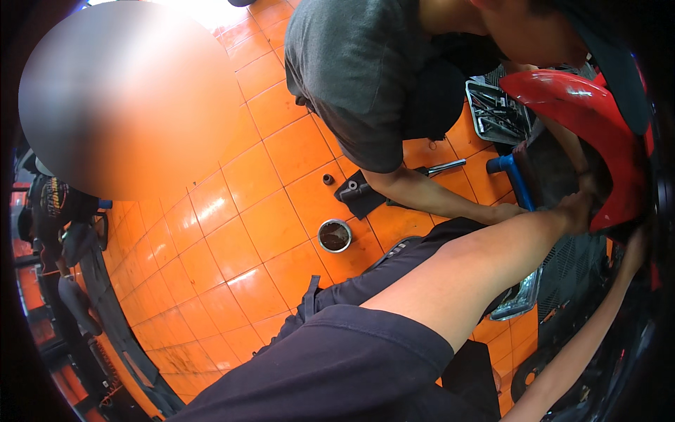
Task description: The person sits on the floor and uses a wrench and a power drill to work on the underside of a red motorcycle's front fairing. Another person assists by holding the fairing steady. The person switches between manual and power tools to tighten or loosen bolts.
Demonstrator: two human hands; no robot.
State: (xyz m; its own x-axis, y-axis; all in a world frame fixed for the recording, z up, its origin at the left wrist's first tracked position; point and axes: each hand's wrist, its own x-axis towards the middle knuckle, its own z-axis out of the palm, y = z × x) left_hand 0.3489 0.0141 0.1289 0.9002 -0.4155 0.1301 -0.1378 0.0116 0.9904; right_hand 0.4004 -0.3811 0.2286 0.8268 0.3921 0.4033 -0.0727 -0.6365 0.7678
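Spreading out as a floor [274, 158] of glossy orange square tiles with dark joints, and catching light in bright patches. Carrying near the middle a round metal tin [335, 250] with dark brown contents [333, 235], a small dark cylinder [328, 179] beyond it, and just beside that a black object [364, 205] with a small grey ring [352, 186] at one end. Also bearing a slanting silver rod [447, 167] and, farther up and right, a shallow tray [472, 111] of metal tools [493, 116].
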